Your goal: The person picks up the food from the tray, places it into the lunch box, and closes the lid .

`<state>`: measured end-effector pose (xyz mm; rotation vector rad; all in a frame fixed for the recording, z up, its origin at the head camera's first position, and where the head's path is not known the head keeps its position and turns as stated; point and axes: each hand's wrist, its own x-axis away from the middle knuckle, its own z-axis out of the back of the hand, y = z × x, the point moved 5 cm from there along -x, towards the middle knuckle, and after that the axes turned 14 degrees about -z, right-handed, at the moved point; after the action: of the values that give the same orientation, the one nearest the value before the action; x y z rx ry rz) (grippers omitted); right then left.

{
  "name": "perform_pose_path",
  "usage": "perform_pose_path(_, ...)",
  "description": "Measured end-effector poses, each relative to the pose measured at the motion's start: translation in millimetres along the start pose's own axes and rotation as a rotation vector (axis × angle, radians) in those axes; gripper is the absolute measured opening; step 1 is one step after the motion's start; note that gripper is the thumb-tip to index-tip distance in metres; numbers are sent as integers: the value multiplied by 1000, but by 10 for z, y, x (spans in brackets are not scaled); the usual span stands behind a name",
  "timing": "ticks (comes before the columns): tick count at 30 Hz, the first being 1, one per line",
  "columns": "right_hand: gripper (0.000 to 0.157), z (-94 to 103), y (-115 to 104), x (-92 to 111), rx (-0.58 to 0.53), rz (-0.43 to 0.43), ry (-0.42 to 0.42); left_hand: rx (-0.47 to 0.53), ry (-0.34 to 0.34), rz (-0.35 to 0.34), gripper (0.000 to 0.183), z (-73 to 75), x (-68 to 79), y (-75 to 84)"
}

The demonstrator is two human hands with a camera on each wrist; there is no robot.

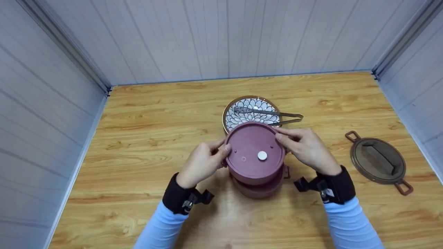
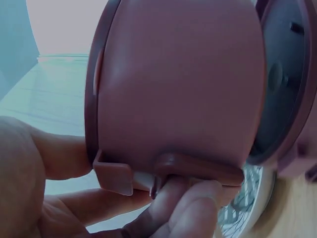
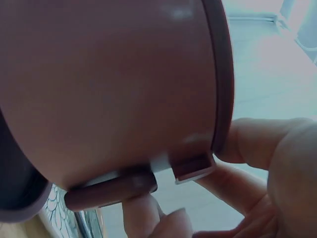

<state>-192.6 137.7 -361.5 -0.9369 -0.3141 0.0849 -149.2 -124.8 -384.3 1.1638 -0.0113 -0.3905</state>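
Observation:
Both hands hold a round purple lunch-box tier [image 1: 251, 140] with a lid, raised and tilted. A white button [image 1: 262, 155] sits on its lid. My left hand [image 1: 202, 164] grips the left side, thumb at the lid's rim and fingers by a side handle [image 2: 198, 168]. My right hand [image 1: 309, 150] grips the opposite side the same way, near a clip [image 3: 193, 168] and handle [image 3: 111, 191]. Just below and nearer me is another purple tier [image 1: 258, 193], partly hidden by the held one. Part of its dark inside [image 2: 282, 74] shows in the left wrist view.
Behind the tiers lies a patterned plate [image 1: 242, 103] with a brown rim, partly covered. Metal tongs [image 1: 289, 114] rest across it. A dark round lidded dish [image 1: 368, 162] with brown loop handles stands at right. Pale panel walls [image 1: 207, 41] enclose the wooden table [image 1: 155, 138].

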Motion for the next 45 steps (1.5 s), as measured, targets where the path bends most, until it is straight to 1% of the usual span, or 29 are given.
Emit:
perform_pose_path(3,39,11,103,53,-9,-21,1,-21,-20,-7,45,-68,11,0)
perform_pose_path(5,39,14,162,77,-13,-34,-1,-18,-28,0,46,-100,25,-3)
perform_pose_path(10,39,4,265,103,-23,-53,-9,-26,-42,24,49,-151,52,-26)
perform_pose_path(13,39,2,297,108,-25,-55,-14,-36,-51,17,49,-169,55,-40)
perform_pose_path(16,38,11,318,112,-9,-55,-17,-29,-60,7,49,-182,53,-55)
perform_pose_path(24,43,1,374,111,36,-70,-30,-29,-108,-3,49,-179,35,-107)
perform_pose_path(28,46,13,405,93,51,-70,-37,-28,-117,-3,48,-173,11,-121)
perform_pose_path(34,48,29,435,53,10,-83,-81,-37,-138,-15,46,-159,-28,-137)
perform_pose_path(38,50,29,446,39,26,-80,-118,-91,-145,-24,44,-145,-43,-148)
perform_pose_path(40,52,21,472,32,36,-94,-152,-132,-148,-24,48,-142,-46,-160)
perform_pose_path(42,55,3,515,24,36,-121,-194,-152,-153,-12,55,-148,-49,-184)
perform_pose_path(45,58,-49,587,11,0,-172,-268,-125,-168,28,64,-174,-45,-244)
